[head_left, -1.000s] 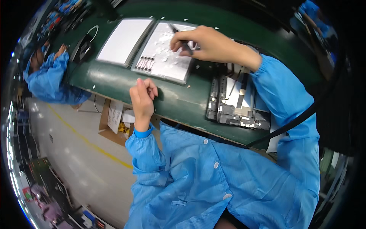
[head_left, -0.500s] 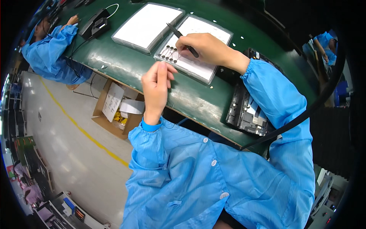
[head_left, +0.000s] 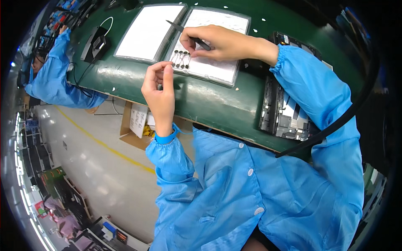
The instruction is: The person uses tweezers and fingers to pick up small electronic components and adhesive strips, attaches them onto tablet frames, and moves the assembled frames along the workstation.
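Observation:
My right hand [head_left: 222,42] is closed round slim black tweezers [head_left: 176,26], whose pointed end sticks out to the far left. Its fingertips are down by the small black round parts with thin wires [head_left: 181,52], laid in two rows on the right-hand white-topped clear tray [head_left: 217,21]. My left hand [head_left: 161,85], a blue band at its wrist, is at the tray's near left corner. Thumb and forefinger come together beside the nearest round part; whether they hold something is too small to tell.
Left of the tray lies a second white-topped tray [head_left: 146,31]. Opened black device housings [head_left: 289,113] lie to the right under my forearm. A black cable [head_left: 335,129] crosses my right sleeve. A black device [head_left: 95,44] and a co-worker's blue sleeve [head_left: 58,83] are at left.
My left hand has shifted slightly left in view, and its thumb and forefinger have closed together by the tray corner. My right hand stays over the round parts with the tweezers. The view has turned slightly.

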`<action>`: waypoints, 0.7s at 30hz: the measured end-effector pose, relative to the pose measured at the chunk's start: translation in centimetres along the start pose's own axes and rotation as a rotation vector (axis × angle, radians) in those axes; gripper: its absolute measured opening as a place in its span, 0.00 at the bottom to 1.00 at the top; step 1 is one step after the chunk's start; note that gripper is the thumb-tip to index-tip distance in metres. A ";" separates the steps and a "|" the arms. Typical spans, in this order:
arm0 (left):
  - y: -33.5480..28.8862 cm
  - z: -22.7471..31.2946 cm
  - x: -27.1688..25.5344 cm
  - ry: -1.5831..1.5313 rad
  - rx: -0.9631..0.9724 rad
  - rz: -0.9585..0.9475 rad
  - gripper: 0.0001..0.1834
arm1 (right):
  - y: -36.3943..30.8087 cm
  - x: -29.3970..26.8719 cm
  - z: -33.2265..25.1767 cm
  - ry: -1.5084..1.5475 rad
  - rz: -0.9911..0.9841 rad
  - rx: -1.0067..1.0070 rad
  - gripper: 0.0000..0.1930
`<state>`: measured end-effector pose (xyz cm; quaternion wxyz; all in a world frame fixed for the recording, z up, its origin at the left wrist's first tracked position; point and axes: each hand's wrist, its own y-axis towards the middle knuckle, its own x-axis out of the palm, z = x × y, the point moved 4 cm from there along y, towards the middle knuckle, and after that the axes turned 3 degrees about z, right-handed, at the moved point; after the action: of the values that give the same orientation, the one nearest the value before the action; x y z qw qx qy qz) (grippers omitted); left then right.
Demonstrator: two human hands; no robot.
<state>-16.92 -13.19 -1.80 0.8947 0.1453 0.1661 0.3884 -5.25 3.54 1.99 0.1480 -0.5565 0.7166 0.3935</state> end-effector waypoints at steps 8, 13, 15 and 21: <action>1.2 2.4 2.6 0.294 0.220 -0.103 0.07 | -0.3 -0.3 0.8 0.442 0.089 0.139 0.09; 1.2 2.4 3.0 0.302 0.246 -0.117 0.05 | -0.6 -0.4 1.1 0.521 0.150 0.153 0.10; 1.2 2.5 3.0 0.303 0.243 -0.124 0.06 | -0.7 -0.5 1.2 0.541 0.163 0.167 0.10; 1.4 4.2 3.8 0.429 0.363 -0.174 0.06 | -0.7 -0.4 1.4 0.512 0.158 0.178 0.09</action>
<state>-13.62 -10.01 1.84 0.8286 0.2026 0.4298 0.2960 -4.79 4.76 1.08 -0.0206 -0.5651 0.8036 0.1858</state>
